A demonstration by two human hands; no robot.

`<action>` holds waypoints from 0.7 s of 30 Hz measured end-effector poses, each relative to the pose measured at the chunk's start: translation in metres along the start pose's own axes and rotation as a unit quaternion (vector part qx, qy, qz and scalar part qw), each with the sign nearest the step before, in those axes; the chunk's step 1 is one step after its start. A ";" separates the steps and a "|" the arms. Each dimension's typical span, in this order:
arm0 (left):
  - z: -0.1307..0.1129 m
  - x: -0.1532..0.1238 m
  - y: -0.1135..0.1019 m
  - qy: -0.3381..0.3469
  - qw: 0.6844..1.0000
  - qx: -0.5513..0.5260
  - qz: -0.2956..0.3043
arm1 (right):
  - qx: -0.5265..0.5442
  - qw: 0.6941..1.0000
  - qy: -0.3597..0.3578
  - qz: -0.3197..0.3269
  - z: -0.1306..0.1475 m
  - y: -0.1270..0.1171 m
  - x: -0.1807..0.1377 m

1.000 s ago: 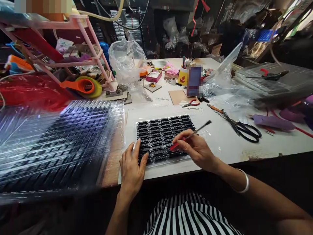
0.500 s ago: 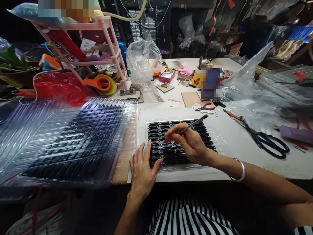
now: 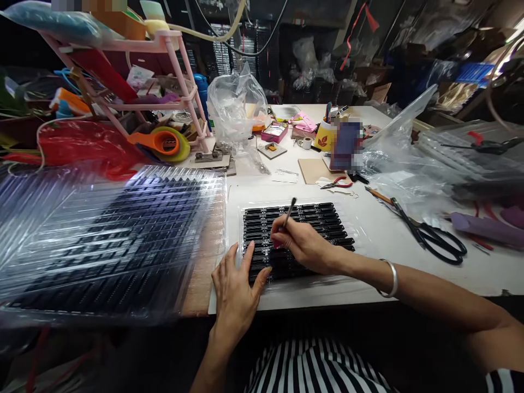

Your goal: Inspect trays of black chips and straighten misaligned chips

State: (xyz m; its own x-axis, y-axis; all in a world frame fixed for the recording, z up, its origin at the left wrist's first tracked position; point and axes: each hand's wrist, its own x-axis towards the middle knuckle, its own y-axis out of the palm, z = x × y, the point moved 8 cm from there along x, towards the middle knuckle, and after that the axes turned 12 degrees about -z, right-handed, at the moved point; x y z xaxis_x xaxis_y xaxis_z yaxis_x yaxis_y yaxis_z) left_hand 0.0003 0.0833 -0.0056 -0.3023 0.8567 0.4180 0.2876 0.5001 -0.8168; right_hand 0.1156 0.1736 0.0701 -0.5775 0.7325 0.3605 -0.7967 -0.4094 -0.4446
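"How many things are being worked on?"

"One clear tray (image 3: 358, 232), lying flat, its black strips (image 3: 317, 212) packed too closely to count, and one slim tool (image 3: 290, 211)."

"And around the tray?"

"One pair of scissors (image 3: 411, 225) to its right, one pair of red-handled pliers (image 3: 334, 183) just beyond it, one yellow cup (image 3: 323, 136) farther past that. To its left are layered clear trays (image 3: 123, 234); I can't tell how many."

"The surface, the room?"

"A white tabletop (image 3: 266, 191) lies under the tray. One pink rack (image 3: 170, 35) stands beyond it to the left; crumpled plastic (image 3: 403, 180) lies beyond it to the right. The room behind is dark and cluttered."

"The hands?"

"Two. The left hand (image 3: 235, 289) rests palm down at the tray's left edge, fingers and thumb spread wide, holding nothing I can see. The right hand (image 3: 305, 245) reaches over the tray's middle, pinching the tool narrowly, dark tip upward. One bangle (image 3: 395, 278) circles that wrist."
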 end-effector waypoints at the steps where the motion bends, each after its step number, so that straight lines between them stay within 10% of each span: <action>1: 0.000 0.000 0.000 0.000 1.000 -0.001 0.001 | 0.020 1.000 -0.004 -0.018 0.004 -0.004 0.004; 14: 0.002 -0.002 -0.001 -0.004 1.000 -0.010 -0.010 | 0.116 0.984 -0.083 -0.109 0.014 0.012 0.040; 18: 0.002 -0.003 0.000 -0.006 1.000 -0.013 -0.004 | 0.008 0.997 -0.070 0.019 0.005 0.039 0.046; 21: 0.004 -0.003 0.000 -0.011 1.000 -0.017 -0.006 | 0.039 0.998 -0.054 -0.005 0.012 0.021 0.055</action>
State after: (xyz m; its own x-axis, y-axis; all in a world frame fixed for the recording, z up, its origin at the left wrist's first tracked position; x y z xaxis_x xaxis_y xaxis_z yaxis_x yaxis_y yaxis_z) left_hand -0.0021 0.0804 -0.0079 -0.3256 0.8482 0.4178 0.3142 0.5138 -0.7983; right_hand 0.0651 0.1988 0.0901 -0.5824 0.6756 0.4520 -0.8112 -0.4469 -0.3772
